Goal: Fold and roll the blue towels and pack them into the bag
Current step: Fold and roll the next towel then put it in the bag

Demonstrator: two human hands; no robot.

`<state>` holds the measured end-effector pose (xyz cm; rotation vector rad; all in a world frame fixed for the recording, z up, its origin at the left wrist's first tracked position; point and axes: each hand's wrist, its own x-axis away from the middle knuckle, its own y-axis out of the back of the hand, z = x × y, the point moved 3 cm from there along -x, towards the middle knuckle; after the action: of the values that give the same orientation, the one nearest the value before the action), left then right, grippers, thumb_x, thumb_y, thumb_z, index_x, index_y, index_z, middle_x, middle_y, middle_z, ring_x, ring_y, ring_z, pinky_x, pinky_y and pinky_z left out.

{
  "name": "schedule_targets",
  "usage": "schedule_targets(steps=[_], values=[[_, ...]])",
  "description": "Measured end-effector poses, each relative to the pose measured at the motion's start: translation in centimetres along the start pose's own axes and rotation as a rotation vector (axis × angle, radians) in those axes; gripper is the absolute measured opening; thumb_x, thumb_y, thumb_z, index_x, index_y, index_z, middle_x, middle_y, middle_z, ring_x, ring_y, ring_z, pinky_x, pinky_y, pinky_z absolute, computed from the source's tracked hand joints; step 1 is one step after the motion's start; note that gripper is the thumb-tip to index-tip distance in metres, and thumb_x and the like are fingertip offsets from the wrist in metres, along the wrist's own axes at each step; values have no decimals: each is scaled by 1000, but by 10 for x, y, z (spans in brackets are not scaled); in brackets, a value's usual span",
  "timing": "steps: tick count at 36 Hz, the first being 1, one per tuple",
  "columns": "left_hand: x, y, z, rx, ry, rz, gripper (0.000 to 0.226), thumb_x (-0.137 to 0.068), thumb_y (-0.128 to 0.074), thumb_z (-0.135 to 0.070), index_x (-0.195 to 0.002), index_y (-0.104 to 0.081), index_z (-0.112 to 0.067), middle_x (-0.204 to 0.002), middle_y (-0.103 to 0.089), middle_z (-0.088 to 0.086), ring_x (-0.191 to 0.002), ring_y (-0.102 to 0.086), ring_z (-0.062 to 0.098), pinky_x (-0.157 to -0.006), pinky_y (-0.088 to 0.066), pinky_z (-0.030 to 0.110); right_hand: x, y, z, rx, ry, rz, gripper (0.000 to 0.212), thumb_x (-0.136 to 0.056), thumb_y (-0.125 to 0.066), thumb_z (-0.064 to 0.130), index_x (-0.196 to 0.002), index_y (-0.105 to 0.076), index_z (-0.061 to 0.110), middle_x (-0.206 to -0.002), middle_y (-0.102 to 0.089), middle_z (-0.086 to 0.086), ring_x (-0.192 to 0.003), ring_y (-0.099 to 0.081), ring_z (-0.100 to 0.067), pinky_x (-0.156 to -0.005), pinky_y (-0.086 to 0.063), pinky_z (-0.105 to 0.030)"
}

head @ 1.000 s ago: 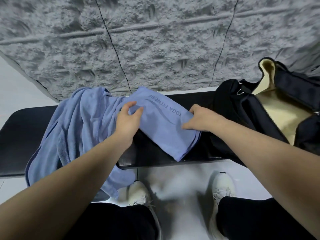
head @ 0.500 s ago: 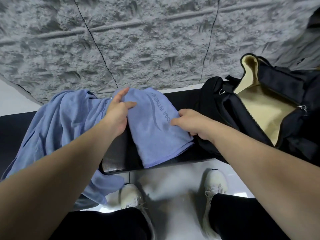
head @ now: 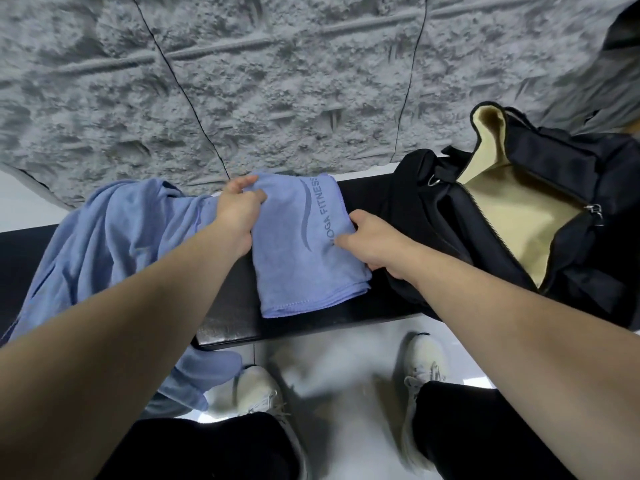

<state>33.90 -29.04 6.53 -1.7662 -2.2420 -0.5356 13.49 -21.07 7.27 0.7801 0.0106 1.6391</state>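
Head view, looking down: the left hand (head: 237,216) has its thumb and fingers curled onto the far left corner of the folded blue towel (head: 304,251), pinching the cloth at its upper edge. The right hand (head: 375,244) grips the same towel along its right edge, thumb lying on top near the printed lettering and the other fingers tucked under the fold, where they cannot be seen. Between the two hands the towel lies flat as a narrow folded strip across the black bench (head: 225,306), its stitched near end reaching close to the bench's front edge. A second blue towel (head: 114,244), loose and crumpled, is heaped to the left of the left wrist and spills over the bench front toward the floor. Just right of the right hand sits the black bag (head: 450,230), unzipped, with its tan lining (head: 512,209) showing. Behind the bench rises a rough grey wall (head: 277,81). Below, two pale sneakers (head: 424,362) and dark trouser legs stand on a light floor.
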Motion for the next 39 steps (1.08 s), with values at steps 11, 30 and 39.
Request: schedule_targets(steps=[11, 30, 39], values=[[59, 19, 38, -164, 148, 110, 40, -87, -64, -16, -118, -49, -36, -116, -55, -4, -91, -59, 19, -66, -45, 32, 44, -8, -8, -93, -146, 211, 46, -91, -58, 8, -131, -38, 17, -114, -59, -10, -79, -68, -22, -71, -62, -43], [133, 69, 47, -719, -319, 98, 18, -86, -70, -18, -87, -59, -31, -110, -47, -1, -77, -52, 9, -71, -45, 25, 103, -2, -26, 487, 86, 16, 54, -93, -55, 28, -144, -37, 27, -80, -55, 7, -64, -55, -14, -52, -43, -24], [156, 57, 40, -1174, -595, 341, 47, -74, -82, -40, -115, -58, -33, -112, -47, -13, -108, -46, 16, -96, -40, 36, 106, -14, -16, 678, 410, -53, 36, -86, -62, 28, -122, -61, 29, -100, -47, 11, -107, -45, -18, -96, -42, -31]])
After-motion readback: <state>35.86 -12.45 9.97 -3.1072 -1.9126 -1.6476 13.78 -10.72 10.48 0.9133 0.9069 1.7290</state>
